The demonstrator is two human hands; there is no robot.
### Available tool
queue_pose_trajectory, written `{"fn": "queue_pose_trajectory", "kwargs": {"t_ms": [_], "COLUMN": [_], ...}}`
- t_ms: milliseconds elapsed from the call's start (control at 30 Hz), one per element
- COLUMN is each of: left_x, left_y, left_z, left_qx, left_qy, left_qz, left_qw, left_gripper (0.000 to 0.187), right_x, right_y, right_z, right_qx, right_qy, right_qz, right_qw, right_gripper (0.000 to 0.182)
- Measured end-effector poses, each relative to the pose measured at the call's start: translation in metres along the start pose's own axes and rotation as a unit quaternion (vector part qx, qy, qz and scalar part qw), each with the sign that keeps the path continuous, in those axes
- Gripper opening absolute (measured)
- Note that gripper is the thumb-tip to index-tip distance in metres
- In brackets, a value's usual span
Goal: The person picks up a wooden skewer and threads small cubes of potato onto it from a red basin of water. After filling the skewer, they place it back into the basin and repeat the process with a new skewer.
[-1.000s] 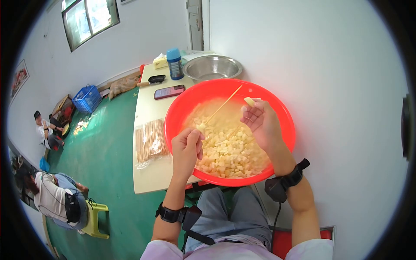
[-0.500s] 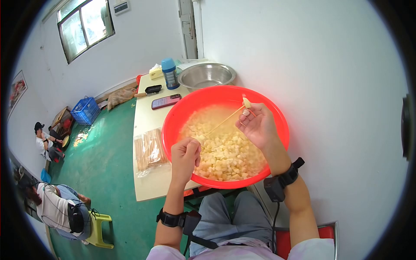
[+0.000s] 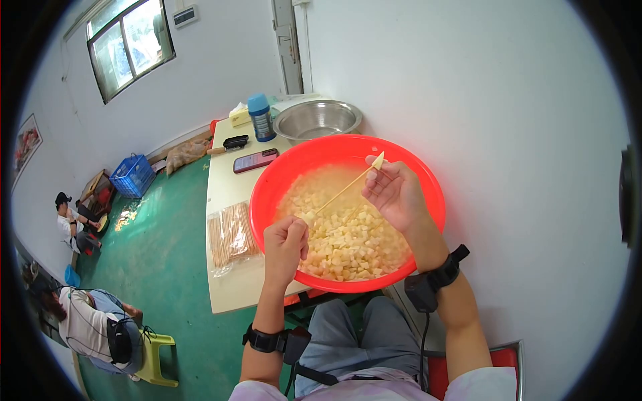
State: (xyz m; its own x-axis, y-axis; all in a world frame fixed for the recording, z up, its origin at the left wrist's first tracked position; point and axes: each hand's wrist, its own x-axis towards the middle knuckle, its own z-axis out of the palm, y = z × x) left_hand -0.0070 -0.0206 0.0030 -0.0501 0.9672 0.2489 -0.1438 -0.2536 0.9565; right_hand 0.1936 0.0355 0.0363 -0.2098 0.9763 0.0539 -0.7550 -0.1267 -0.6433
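Observation:
My left hand (image 3: 286,242) is closed in a fist around the lower end of a thin bamboo skewer (image 3: 342,192), with a pale yellow chunk (image 3: 309,217) right at its thumb. The skewer slants up to the right, over a big red basin (image 3: 262,200). At its upper end my right hand (image 3: 399,194) pinches a pale wedge-shaped piece (image 3: 378,160) between thumb and fingertips, the other fingers loosely curled. Below both hands, the basin holds many pale yellow cut chunks (image 3: 348,247) in cloudy liquid.
On the cream table (image 3: 224,294) are a plastic pack of skewers (image 3: 232,234), a phone (image 3: 255,160), a black-headed brush (image 3: 235,142), a blue flask (image 3: 261,117) and a steel bowl (image 3: 317,120). A wall rises at right. Two people sit at left, one on a green stool (image 3: 157,357).
My right fingers have come together around the wedge at the skewer's upper end, and the wedge now points upward. My left hand stays almost in place.

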Motion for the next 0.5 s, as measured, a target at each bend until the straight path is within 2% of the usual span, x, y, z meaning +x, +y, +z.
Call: {"fn": "queue_pose_trajectory", "kwargs": {"t_ms": [300, 500], "left_x": [-0.0008, -0.0005], "left_y": [0.0018, 0.0016], "left_z": [0.0003, 0.0001], "left_qx": [0.001, -0.003], "left_qy": [-0.003, -0.005], "left_qz": [0.001, 0.003], "left_qw": [1.0, 1.0], "left_gripper": [0.026, 0.026], "right_x": [0.0019, -0.0003], "right_y": [0.0009, 0.0037], "right_z": [0.0, 0.0054], "right_qx": [0.009, -0.073], "right_qy": [-0.007, -0.029], "right_qz": [-0.028, -0.1], "right_qw": [1.0, 0.992], "right_gripper": [0.019, 0.016]}}
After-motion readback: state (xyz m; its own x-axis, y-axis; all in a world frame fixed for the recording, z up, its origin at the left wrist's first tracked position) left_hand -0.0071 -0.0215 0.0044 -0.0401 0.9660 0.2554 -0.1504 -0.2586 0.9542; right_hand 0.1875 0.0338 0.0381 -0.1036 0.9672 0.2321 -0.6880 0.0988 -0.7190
